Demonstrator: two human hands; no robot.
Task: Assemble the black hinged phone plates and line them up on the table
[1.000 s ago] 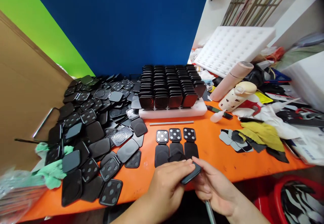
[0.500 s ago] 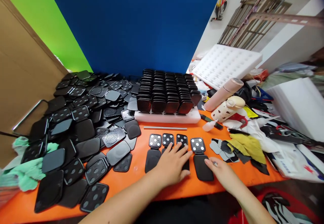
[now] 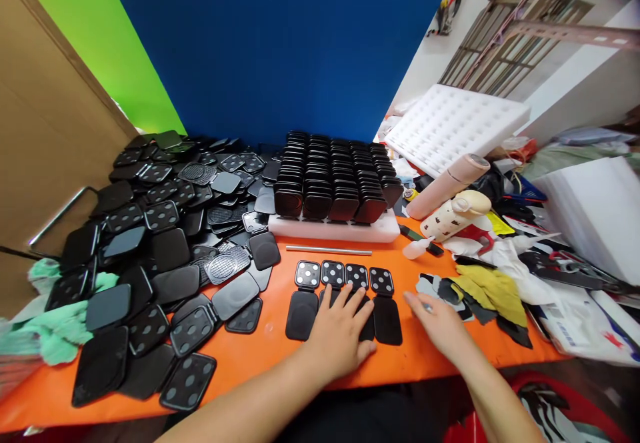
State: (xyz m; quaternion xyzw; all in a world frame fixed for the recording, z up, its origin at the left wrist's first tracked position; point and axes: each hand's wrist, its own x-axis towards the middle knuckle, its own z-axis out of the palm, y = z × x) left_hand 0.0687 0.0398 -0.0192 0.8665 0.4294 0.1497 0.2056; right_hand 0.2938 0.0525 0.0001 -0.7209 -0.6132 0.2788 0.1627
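Note:
On the orange tabletop, several open hinged black cases stand in a row. Each has a small upper leaf with pale round dots and a plain black lower leaf. My left hand lies over the middle cases with fingers spread, partly hiding their lower leaves. At the row's right end, the last black case lies flat beside its neighbour. My right hand is just right of that case, apart from it, fingers curled. A small shiny bit shows at its fingers; what it belongs to is hidden.
A metal rod lies behind the row. Beyond it, a white foam block holds upright black cases. Loose cases heap at left. At right are a small squeeze bottle, a pink flask and a yellow cloth.
The rightmost case has moved left and back, closing the gap to the row. My right hand has come off it. My left hand remains over the middle cases.

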